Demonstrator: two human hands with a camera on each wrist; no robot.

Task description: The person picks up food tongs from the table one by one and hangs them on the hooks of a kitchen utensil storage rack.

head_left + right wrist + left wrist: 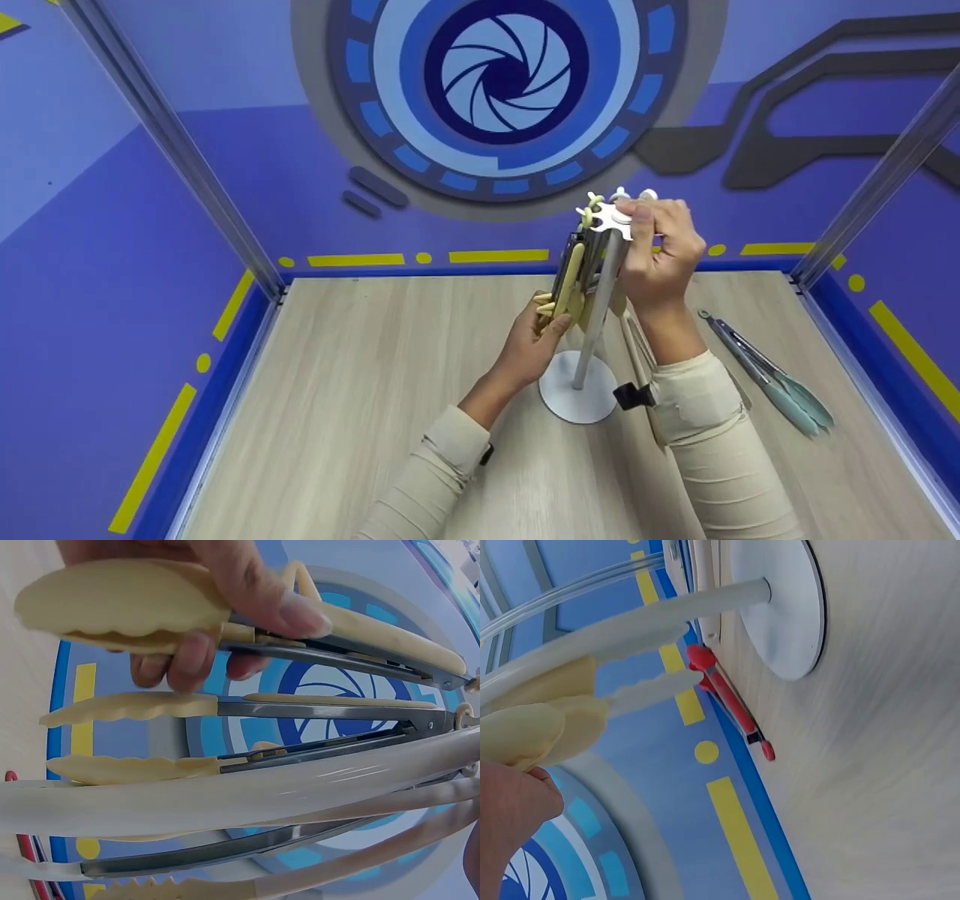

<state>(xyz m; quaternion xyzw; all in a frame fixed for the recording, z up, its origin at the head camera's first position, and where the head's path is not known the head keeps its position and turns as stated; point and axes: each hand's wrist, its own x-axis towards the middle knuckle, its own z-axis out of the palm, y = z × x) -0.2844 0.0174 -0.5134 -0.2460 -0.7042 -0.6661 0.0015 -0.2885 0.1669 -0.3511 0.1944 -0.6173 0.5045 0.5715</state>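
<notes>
A white utensil stand (601, 307) rises from a round base (562, 390) and has a hooked top. Several tongs hang around its pole. My left hand (529, 337) grips cream-tipped tongs (120, 596) with metal arms, its thumb and fingers wrapped near where tips meet metal. Beside them hang other cream-tipped tongs (127, 709), apart from that hand. At the stand's top, my right hand (664, 251) pinches the hooked rim (611, 217) with its thumb over the disc; some of its fingers are hidden. In the left wrist view, the left hand's fingertips touch a cream tong head (517, 731).
Tongs with teal tips (787, 394) lie on the table right of my right forearm. Red tongs (731, 701) lie beyond the stand, near the back wall. Long beige utensils (637, 352) hang on the stand's right side. Patterned panels (360, 262) enclose the wooden table (360, 390).
</notes>
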